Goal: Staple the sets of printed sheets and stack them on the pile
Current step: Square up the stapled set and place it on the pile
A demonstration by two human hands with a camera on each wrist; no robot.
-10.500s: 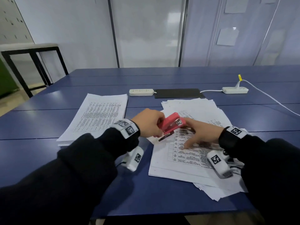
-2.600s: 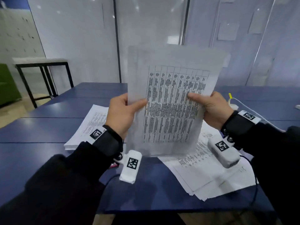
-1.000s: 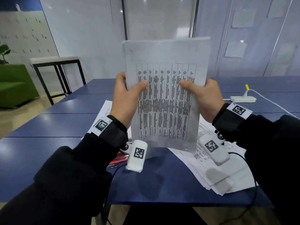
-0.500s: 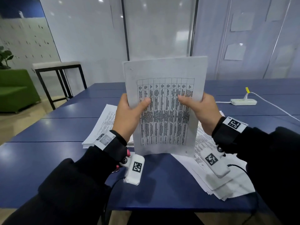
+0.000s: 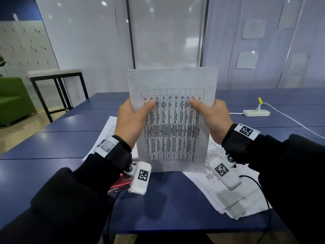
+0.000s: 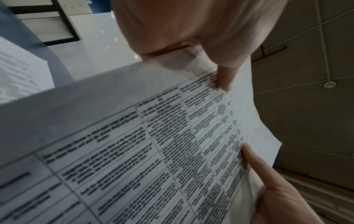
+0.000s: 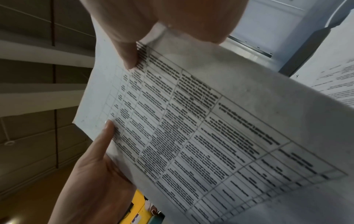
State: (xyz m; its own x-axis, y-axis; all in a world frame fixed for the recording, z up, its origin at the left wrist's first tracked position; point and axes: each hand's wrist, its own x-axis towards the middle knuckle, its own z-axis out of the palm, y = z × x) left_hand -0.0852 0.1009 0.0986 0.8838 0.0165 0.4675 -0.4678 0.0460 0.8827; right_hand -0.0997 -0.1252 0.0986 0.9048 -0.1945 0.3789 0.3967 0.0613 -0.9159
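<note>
I hold a set of printed sheets [image 5: 173,120] upright, its bottom edge down at the blue table [image 5: 52,138]. My left hand [image 5: 133,118] grips its left edge, thumb on the printed table. My right hand [image 5: 211,117] grips the right edge the same way. Both wrist views show the same set of sheets [image 6: 153,144] [image 7: 201,128] pinched between thumb and fingers. The red stapler [image 5: 121,182] lies on the table under my left wrist, mostly hidden. A neat pile of sheets [image 5: 109,127] lies behind my left arm. Loose printed sheets [image 5: 228,191] are spread under my right wrist.
A white power strip [image 5: 255,113] with a cable lies at the back right of the table. A black-framed bench [image 5: 56,76] and a green sofa [image 5: 14,101] stand off to the left. A glass wall rises behind the table.
Since a second ago the upright set has dropped lower, from held up in the air to its bottom edge at the table. Both hands kept their grip on its sides.
</note>
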